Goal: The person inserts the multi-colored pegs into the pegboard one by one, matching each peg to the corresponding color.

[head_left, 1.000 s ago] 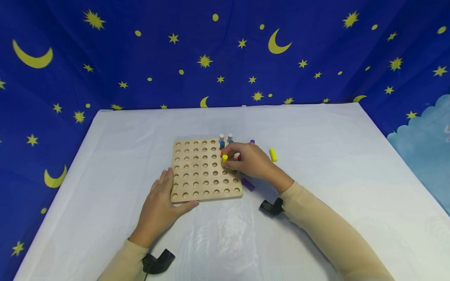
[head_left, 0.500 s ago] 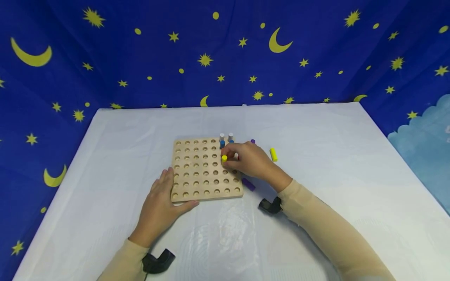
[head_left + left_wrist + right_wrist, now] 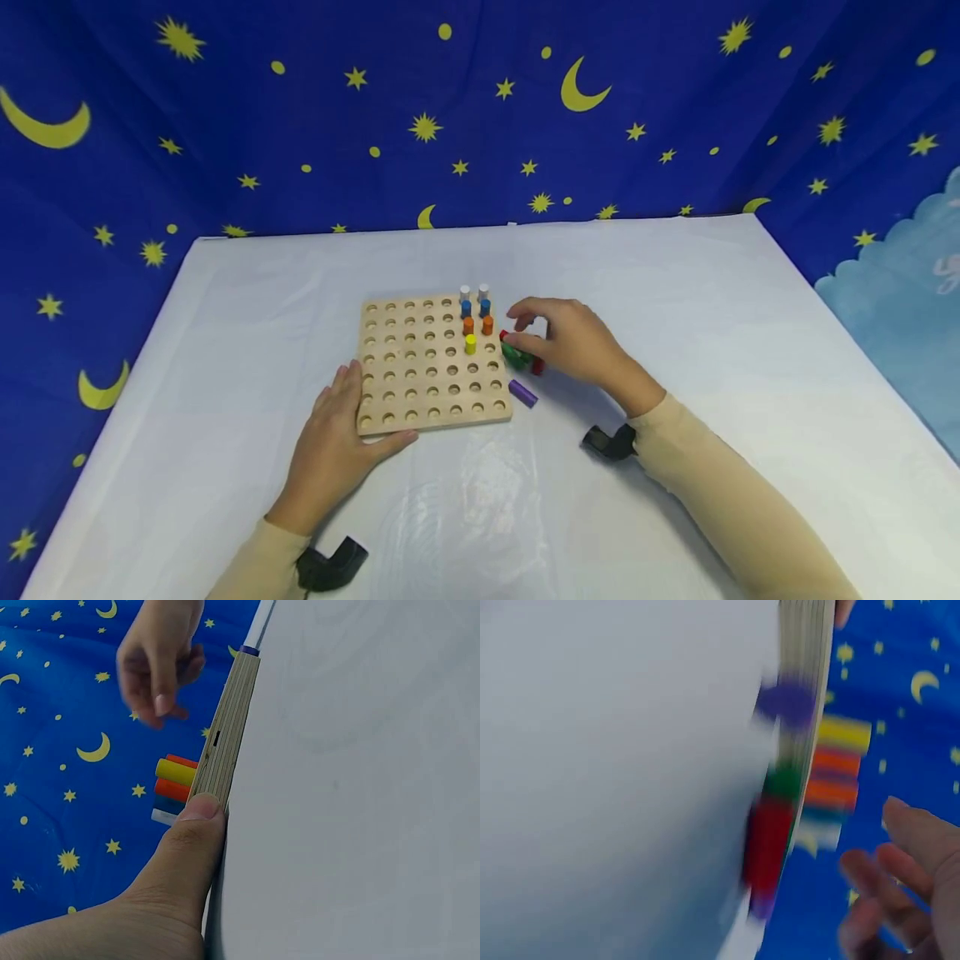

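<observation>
White cloth (image 3: 675, 333) bears your square wooden pegboard (image 3: 420, 375), unlabelled; left hand (image 3: 337, 442) flat against it, right hand (image 3: 573, 342) loosely open above green peg (image 3: 514, 354).

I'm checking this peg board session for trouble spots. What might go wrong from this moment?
1. The right hand hovers over loose green and red pegs beside the wooden peg board; a clumsy grab might roll them away.
2. The purple peg lies on its side below that wrist, so the sleeve may knock it.
3. Only the left hand steadies the board; a push may jolt the standing yellow peg.
</observation>
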### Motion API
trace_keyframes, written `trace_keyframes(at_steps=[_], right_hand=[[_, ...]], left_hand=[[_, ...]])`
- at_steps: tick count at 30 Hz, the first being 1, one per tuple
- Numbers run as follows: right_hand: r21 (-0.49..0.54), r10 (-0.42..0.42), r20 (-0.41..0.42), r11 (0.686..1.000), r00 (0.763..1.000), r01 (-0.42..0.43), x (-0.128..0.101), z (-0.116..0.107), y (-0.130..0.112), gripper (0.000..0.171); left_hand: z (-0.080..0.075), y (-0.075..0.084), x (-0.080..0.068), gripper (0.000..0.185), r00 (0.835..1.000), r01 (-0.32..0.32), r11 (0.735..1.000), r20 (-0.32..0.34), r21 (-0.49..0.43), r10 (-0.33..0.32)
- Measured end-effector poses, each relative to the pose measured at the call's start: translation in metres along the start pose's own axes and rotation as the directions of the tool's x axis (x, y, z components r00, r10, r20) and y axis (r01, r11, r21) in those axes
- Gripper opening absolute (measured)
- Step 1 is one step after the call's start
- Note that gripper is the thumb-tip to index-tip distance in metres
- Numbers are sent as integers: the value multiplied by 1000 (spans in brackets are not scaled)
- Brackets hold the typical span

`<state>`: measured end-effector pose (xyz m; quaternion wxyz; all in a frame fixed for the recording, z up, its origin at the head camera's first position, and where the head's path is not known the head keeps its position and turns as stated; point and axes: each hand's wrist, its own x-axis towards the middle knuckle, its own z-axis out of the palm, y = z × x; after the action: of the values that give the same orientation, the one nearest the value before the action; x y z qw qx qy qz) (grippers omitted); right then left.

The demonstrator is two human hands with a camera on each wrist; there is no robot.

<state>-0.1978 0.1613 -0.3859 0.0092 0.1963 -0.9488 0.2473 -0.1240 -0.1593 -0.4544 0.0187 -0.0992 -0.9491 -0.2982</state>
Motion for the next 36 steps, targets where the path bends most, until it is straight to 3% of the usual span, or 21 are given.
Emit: trace_keyframes(at_steps=[6,13,29,36], right_hand=[[-178,215,4,961,977,-210,-10,-20,40,49],[-184,323,59,934,945,-307,-9,-24,59,51],[-164,295,166,949,941,-269,-4,-23,57,29],[-76,195,147,980,970,-185,-3,-21,52,24]], left_hand=[[2,-1,0,127,1000,-11,1000,-8,-4,11],[3,-3,0,127,1000,-19,1000,-19,-6,19],[2,-1,0,127,1000,-15,1000,-11,-2,15],[2,-2,0,128,1000,-20,1000,-20,4,20]])
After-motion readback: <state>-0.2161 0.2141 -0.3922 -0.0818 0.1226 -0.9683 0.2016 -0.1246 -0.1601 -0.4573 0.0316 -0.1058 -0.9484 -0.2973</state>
